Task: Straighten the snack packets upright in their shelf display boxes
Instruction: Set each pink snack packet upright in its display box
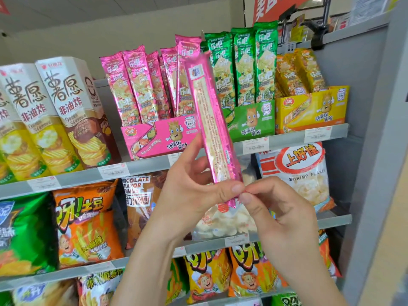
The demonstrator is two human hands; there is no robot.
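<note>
Pink packet point(211, 120) near-upright, top leftward

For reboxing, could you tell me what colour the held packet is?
The packet is pink with a pale centre strip; head view.

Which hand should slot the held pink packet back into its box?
Probably left: the left hand grips the pink packet near the pink box; the right hand only pinches its bottom seal.
</note>
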